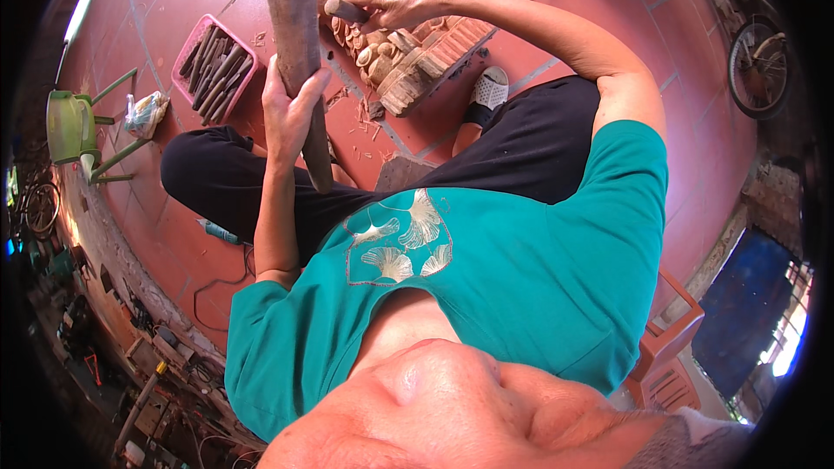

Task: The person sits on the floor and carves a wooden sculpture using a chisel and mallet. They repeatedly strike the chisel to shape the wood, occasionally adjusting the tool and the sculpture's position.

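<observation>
Left hand point(291, 108) closed round a wooden mallet point(295, 43), held upright above the lap. Right hand point(391, 4) closed round a chisel point(346, 10), tip against the carving point(417, 56) lying on the red tile floor point(608, 0). Pink basket point(184, 56) of chisels to the left, near a green stool point(69, 126).

Teal short-sleeved T-shirt point(512, 269), pale leaf print on chest; black trousers point(521, 143); white sandal point(488, 91).
</observation>
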`<action>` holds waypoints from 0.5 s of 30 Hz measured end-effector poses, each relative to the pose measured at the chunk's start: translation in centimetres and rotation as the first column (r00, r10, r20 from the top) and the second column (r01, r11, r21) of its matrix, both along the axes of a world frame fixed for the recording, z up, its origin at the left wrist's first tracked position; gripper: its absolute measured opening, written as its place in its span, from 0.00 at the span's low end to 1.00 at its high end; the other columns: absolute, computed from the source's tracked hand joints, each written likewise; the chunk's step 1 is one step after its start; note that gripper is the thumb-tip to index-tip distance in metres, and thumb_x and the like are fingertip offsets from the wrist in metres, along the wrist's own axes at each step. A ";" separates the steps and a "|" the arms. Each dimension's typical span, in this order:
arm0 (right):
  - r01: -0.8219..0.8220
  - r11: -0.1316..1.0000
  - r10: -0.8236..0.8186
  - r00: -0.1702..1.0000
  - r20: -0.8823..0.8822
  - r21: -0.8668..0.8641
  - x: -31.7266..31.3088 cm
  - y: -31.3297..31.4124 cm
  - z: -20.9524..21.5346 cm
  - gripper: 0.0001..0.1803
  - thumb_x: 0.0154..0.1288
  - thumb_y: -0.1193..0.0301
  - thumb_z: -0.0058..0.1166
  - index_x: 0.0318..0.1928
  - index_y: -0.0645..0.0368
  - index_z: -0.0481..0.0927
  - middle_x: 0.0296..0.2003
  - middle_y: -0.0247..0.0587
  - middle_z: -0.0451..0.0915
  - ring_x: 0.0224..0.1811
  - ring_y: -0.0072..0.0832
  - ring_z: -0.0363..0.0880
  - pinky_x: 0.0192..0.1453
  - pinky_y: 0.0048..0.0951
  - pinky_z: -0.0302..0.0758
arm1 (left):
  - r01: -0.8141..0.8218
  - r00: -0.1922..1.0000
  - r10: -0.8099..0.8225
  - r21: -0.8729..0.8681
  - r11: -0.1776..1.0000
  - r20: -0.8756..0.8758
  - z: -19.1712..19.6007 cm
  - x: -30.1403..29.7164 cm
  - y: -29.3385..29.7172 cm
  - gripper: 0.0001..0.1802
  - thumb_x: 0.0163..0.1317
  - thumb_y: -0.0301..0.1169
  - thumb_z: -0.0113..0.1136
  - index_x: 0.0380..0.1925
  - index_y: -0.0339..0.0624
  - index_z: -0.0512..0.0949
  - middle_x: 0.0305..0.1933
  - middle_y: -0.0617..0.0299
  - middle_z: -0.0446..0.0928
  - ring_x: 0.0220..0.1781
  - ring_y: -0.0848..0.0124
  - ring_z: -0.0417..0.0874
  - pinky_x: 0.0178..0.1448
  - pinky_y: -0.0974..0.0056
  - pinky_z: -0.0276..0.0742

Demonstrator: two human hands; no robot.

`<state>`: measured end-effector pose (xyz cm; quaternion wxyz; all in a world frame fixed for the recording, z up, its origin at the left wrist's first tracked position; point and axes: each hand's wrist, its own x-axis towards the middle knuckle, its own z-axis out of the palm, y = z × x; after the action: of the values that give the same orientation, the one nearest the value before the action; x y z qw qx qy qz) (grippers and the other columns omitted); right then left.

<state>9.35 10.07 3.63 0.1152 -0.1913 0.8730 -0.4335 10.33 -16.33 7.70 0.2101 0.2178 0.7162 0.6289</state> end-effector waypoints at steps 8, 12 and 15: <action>-0.006 1.000 0.006 1.000 0.029 0.011 -0.1 -0.2 0.2 0.28 0.65 0.73 0.59 0.64 0.51 0.68 0.43 0.45 0.82 0.46 0.31 0.81 0.50 0.37 0.76 | 0.027 0.999 -0.029 -0.096 0.995 -0.014 -0.2 -0.2 0.0 0.16 0.62 0.33 0.63 0.44 0.37 0.72 0.29 0.65 0.75 0.28 0.79 0.74 0.32 0.71 0.72; -0.016 0.999 0.014 0.999 0.045 0.040 -0.2 -0.1 0.2 0.27 0.64 0.74 0.59 0.64 0.52 0.69 0.42 0.45 0.82 0.45 0.30 0.81 0.49 0.37 0.76 | -0.016 0.997 0.008 -0.099 0.995 -0.076 -0.3 0.0 0.1 0.16 0.62 0.34 0.63 0.45 0.36 0.72 0.28 0.64 0.75 0.28 0.79 0.75 0.32 0.71 0.73; -0.006 1.000 0.006 1.000 -0.002 -0.017 -0.2 0.1 -0.8 0.27 0.63 0.74 0.60 0.62 0.52 0.70 0.41 0.45 0.82 0.44 0.29 0.80 0.48 0.37 0.76 | 0.090 0.987 -0.117 -0.224 0.970 -0.108 0.6 -0.1 0.4 0.16 0.62 0.34 0.63 0.44 0.37 0.72 0.28 0.64 0.75 0.28 0.79 0.75 0.32 0.71 0.73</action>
<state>9.13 10.12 2.86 0.1139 -0.1952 0.8689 -0.4403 10.21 -15.95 8.33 0.2218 0.2680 0.7799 0.5203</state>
